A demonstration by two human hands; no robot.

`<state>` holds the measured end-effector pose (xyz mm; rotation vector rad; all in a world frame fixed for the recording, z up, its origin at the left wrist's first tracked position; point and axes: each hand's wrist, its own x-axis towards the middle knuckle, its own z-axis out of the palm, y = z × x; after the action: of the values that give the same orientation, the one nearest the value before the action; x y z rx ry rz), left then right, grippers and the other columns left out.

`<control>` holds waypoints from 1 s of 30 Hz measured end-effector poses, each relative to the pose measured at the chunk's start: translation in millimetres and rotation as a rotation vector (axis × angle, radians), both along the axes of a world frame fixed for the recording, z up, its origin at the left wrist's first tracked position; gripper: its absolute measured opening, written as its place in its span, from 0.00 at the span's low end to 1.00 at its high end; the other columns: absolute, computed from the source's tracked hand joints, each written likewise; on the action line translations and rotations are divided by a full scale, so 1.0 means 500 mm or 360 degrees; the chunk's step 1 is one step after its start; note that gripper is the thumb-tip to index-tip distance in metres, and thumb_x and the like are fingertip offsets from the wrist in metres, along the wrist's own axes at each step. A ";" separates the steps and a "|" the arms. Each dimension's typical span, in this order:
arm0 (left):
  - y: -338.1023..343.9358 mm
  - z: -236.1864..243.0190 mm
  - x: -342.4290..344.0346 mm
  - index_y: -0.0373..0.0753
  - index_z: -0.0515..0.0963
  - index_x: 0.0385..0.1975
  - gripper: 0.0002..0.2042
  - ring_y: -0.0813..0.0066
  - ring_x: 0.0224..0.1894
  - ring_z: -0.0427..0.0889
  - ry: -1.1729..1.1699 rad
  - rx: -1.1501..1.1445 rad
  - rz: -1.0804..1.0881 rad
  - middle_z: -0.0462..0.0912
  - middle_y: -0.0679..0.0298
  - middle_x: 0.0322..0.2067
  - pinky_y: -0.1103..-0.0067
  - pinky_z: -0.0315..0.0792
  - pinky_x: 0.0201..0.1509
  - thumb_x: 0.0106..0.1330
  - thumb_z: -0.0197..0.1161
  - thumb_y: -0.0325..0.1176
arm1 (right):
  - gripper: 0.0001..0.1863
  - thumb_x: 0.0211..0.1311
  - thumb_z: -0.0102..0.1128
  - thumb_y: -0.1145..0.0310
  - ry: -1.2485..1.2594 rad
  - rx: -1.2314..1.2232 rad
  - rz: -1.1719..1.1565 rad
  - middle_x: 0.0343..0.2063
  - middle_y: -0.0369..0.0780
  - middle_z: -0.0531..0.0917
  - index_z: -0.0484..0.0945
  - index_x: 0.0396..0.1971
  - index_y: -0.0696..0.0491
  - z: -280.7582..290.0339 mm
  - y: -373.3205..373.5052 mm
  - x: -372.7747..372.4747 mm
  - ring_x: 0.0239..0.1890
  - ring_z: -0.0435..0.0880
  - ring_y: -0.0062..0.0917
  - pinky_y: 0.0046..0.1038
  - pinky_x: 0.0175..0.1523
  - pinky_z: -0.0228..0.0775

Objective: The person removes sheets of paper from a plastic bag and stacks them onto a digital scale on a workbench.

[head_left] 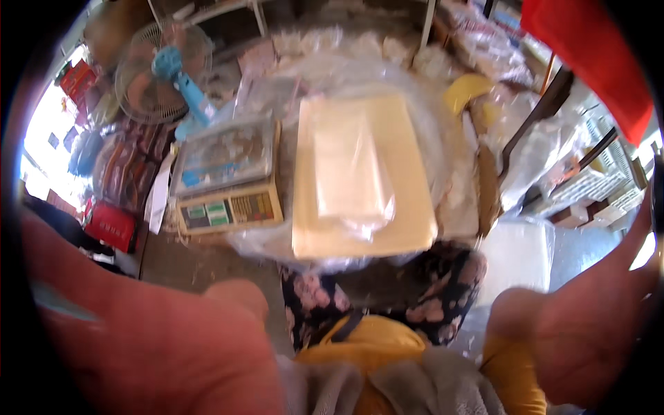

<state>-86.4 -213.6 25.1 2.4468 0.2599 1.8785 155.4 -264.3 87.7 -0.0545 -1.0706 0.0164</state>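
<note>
Very close to the camera, my left hand (173,339) fills the lower left; its palm and wrist show, and its fingers run out of sight at the rim. My right hand (588,325) is raised in the same way at the lower right, its fingers also hidden. Neither hand touches anything on the table. Between and beyond them lies a flat, pale yellow board or stack (408,200). A clear plastic bag (353,173) with something whitish inside rests on top of it. A boxy weighing scale (228,173) with a worn metal top stands just left of the board.
Clear plastic sheeting (429,131) covers the table around the board. A blue desk fan (166,66) stands at the back left. Plastic-wrapped goods (124,166) are piled at the left. White baskets (595,166) stand at the right, below a red cloth-like piece (598,59).
</note>
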 end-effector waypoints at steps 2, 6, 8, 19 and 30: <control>-0.006 0.003 0.003 0.29 0.68 0.56 0.23 0.66 0.49 0.72 -0.0020 0.0036 -0.0039 0.74 0.54 0.48 0.75 0.68 0.52 0.63 0.60 0.34 | 0.19 0.65 0.47 0.55 0.0188 0.0037 0.0029 0.54 0.45 0.73 0.74 0.49 0.50 0.011 -0.018 -0.014 0.64 0.60 0.43 0.56 0.70 0.36; 0.010 0.009 0.043 0.29 0.68 0.56 0.23 0.66 0.50 0.72 -0.0061 0.0095 -0.0224 0.74 0.54 0.48 0.75 0.67 0.52 0.64 0.59 0.34 | 0.20 0.66 0.46 0.54 -0.0337 0.0154 0.0136 0.55 0.45 0.73 0.74 0.50 0.50 -0.004 -0.051 -0.014 0.65 0.59 0.43 0.57 0.71 0.35; -0.001 0.015 0.032 0.29 0.67 0.57 0.23 0.66 0.50 0.71 -0.0028 0.0078 -0.0167 0.73 0.54 0.49 0.75 0.67 0.53 0.64 0.59 0.34 | 0.20 0.66 0.46 0.54 -0.0470 0.0163 0.0270 0.55 0.45 0.73 0.73 0.50 0.51 -0.012 -0.047 -0.030 0.65 0.59 0.43 0.56 0.71 0.35; 0.000 -0.004 0.047 0.29 0.66 0.58 0.23 0.67 0.53 0.70 -0.0089 0.0081 -0.0315 0.72 0.54 0.52 0.75 0.66 0.55 0.65 0.56 0.35 | 0.22 0.66 0.47 0.53 -0.0756 0.0100 0.0360 0.56 0.45 0.72 0.70 0.53 0.51 -0.026 -0.046 -0.041 0.66 0.59 0.41 0.53 0.70 0.38; 0.005 -0.007 0.059 0.30 0.65 0.59 0.24 0.68 0.56 0.68 -0.0137 0.0079 -0.0349 0.70 0.53 0.54 0.76 0.64 0.57 0.66 0.54 0.35 | 0.24 0.66 0.47 0.53 -0.0867 0.0067 0.0417 0.57 0.45 0.71 0.67 0.55 0.52 -0.030 -0.024 -0.048 0.66 0.59 0.39 0.49 0.70 0.40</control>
<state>-57.1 -211.0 21.6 2.3065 -0.0571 1.9093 131.5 -276.2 72.9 0.1271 -1.6162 0.2260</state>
